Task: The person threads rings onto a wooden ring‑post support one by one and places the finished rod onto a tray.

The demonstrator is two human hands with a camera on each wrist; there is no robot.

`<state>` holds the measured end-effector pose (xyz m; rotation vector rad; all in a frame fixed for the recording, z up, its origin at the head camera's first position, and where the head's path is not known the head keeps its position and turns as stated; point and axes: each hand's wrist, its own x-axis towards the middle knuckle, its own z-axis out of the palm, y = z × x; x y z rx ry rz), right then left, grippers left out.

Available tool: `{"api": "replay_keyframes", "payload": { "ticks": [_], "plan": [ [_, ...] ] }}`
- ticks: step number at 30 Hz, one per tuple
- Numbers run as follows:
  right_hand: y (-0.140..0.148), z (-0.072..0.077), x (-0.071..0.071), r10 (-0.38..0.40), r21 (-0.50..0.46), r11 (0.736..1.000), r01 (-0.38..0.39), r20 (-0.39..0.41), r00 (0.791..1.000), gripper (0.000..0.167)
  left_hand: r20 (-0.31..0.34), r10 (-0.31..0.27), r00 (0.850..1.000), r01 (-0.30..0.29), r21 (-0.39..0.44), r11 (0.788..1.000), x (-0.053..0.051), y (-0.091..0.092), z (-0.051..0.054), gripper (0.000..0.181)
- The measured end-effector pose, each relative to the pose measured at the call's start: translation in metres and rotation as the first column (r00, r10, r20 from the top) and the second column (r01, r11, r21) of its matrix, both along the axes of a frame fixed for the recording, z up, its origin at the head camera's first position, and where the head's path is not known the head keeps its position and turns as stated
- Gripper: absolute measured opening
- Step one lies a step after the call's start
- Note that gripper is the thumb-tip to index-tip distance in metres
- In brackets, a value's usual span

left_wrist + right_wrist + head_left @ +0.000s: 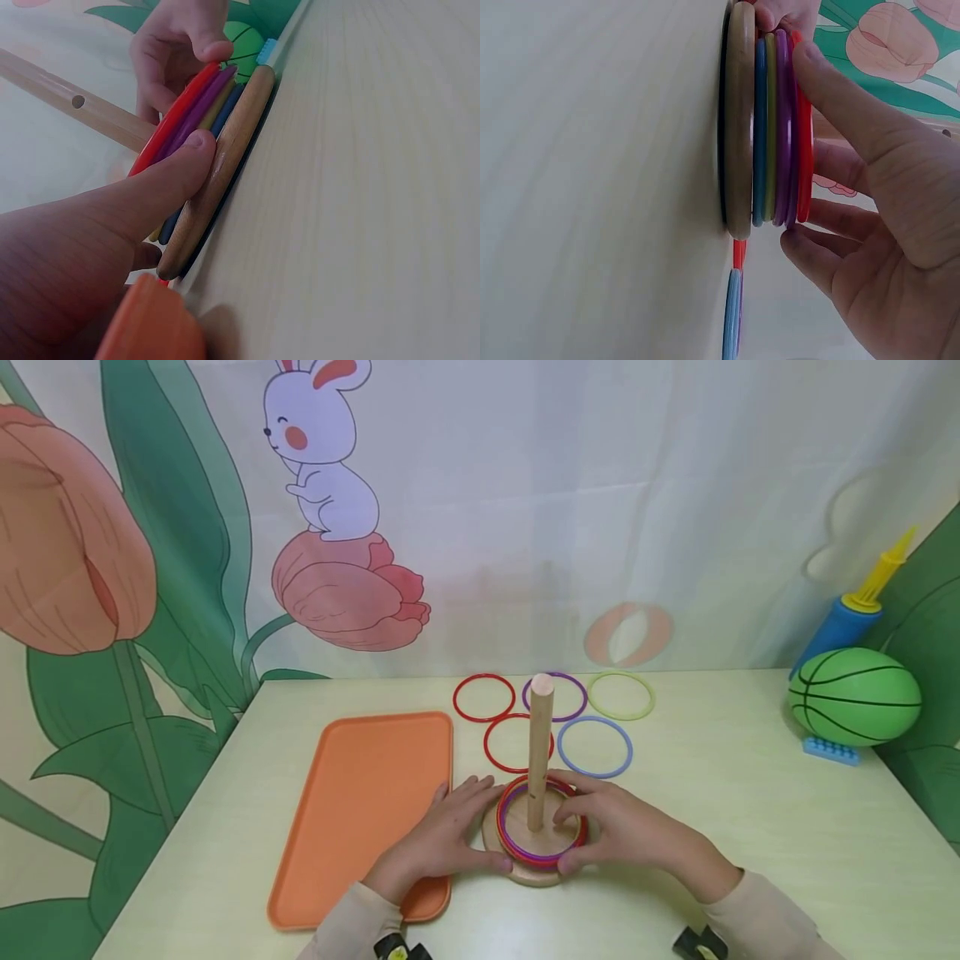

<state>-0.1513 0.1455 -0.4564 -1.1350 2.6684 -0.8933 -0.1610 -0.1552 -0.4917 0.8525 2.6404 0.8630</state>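
A wooden post (538, 752) rises from a round wooden base (534, 878). Around it lies a stack of rings, with a red ring (805, 150) on top, then purple (784, 127), yellow-green (770, 127) and blue (760, 135) ones against the base. My right hand (630, 827) holds the stack's right side, thumb and fingertips on the upper rings. On the left side my left hand (450, 835) curves round the stack, its thumb resting on the ring edges in the left wrist view.
Behind the post lie two red rings (484, 674), a purple ring (584, 693), a yellow-green ring (652, 696) and a blue ring (630, 750). An orange tray (360, 810) is at left. A green ball (855, 697), a blue block (831, 752) and a blue-yellow pump (843, 622) stand at right.
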Motion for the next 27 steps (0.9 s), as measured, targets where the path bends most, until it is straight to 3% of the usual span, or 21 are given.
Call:
{"api": "replay_keyframes", "payload": {
  "ticks": [13, 23, 27],
  "plan": [
    [-0.0017, -0.0026, 0.0023, -0.005, -0.012, 1.0, 0.006, 0.039, 0.999, 0.044, 0.013, 0.004, 1.0, -0.004, 0.008, 1.0, 0.001, -0.0001, 0.0, 0.101],
    [-0.0008, -0.0042, 0.0023, 0.033, -0.042, 0.999, -0.033, 0.021, 0.999, 0.054, 0.014, 0.003, 1.0, -0.003, 0.015, 1.0, 0.0003, 0.0001, -0.0006, 0.102],
    [0.0001, -0.0028, 0.0032, 0.03, -0.034, 0.999, -0.029, 0.049, 0.998, 0.042, 0.015, 0.004, 1.0, -0.004, 0.018, 1.0, -0.0002, 0.0003, -0.0005, 0.103]
  ]
}}
